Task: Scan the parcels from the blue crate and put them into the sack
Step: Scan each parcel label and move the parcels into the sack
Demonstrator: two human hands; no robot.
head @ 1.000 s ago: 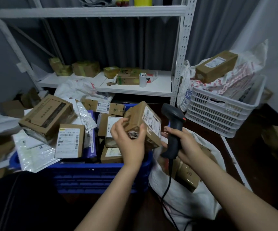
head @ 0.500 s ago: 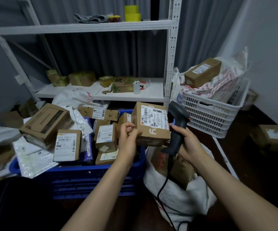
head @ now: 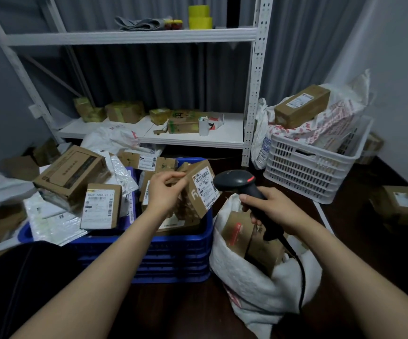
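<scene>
The left grip (head: pixel 166 192) holds a tilted box (head: pixel 201 192) over the right end of the crate (head: pixel 173 255), with its label turned toward the scanner (head: pixel 237 182). The right grip (head: pixel 275 209) is closed around the scanner handle, above the open sack (head: pixel 254 287).

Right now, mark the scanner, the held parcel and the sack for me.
scanner (head: pixel 233 182): head view, on its dark head, above the handle.
held parcel (head: pixel 204 190): head view, on its white shipping label.
sack (head: pixel 249 289): head view, on the white cloth of its front wall.
</scene>
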